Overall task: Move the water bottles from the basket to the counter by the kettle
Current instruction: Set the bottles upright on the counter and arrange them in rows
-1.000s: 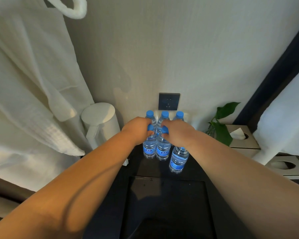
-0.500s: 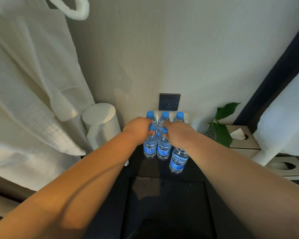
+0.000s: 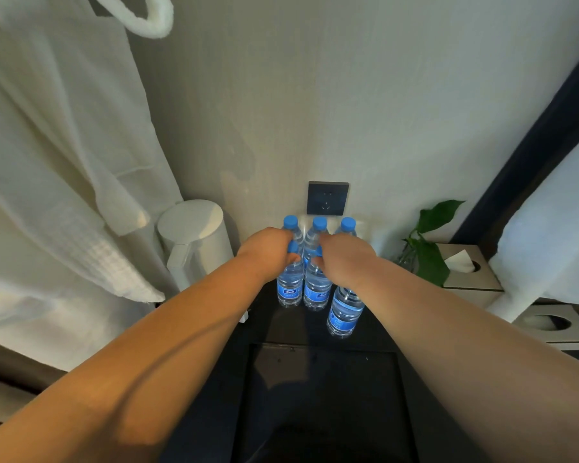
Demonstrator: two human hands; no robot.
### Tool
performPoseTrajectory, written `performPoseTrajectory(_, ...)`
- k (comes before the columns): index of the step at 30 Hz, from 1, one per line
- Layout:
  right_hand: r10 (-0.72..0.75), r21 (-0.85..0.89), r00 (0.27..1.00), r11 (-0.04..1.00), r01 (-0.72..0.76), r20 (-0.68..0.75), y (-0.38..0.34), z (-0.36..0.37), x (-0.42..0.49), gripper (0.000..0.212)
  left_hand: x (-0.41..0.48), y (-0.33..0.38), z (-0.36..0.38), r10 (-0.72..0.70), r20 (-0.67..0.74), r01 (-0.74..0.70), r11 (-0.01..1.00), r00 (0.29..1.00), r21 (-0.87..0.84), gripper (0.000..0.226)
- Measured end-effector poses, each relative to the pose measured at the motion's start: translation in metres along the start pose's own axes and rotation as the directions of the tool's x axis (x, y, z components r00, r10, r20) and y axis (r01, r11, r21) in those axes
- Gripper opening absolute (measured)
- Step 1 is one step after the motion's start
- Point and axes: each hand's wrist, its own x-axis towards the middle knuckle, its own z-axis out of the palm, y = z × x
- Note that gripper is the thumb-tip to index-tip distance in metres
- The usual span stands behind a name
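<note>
Several clear water bottles with blue caps and blue labels stand on the dark counter (image 3: 281,329) against the wall, just right of the white kettle (image 3: 194,235). Three caps of the back row (image 3: 319,223) show above my hands. My left hand (image 3: 268,250) is closed around the top of the front left bottle (image 3: 290,285). My right hand (image 3: 341,259) grips the top of the front middle bottle (image 3: 316,290). A third front bottle (image 3: 345,312) stands under my right wrist; contact there is unclear. No basket is in view.
A white bathrobe (image 3: 64,195) hangs at the left, beside the kettle. A dark wall socket (image 3: 328,198) sits above the bottles. A green plant (image 3: 428,248), a tissue box (image 3: 465,269) and a second box (image 3: 549,325) stand at the right. A dark recessed panel (image 3: 325,396) lies near me.
</note>
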Motion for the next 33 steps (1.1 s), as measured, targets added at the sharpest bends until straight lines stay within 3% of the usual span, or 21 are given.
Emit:
performPoseTrajectory(6, 0.033, -0.029, 0.999, 0.999, -0.034, -0.016, -0.004, 0.0, -0.002, 0.041, 0.003, -0.001, -0.002, -0.005, 0.011, 0.005, 1.0, 1.0, -0.013, 0.026)
performPoseTrajectory(24, -0.026, 0.071, 0.999, 0.997, 0.028, -0.028, 0.001, 0.005, 0.006, 0.032, 0.012, -0.007, 0.004, -0.022, -0.015, 0.021, 0.999, 1.0, -0.025, 0.021)
performPoseTrajectory(33, -0.018, 0.098, 0.999, 0.995, 0.022, -0.037, 0.003, 0.008, 0.014, 0.044, 0.017, -0.008, 0.007, -0.024, -0.024, 0.023, 1.0, 0.999, -0.007, 0.022)
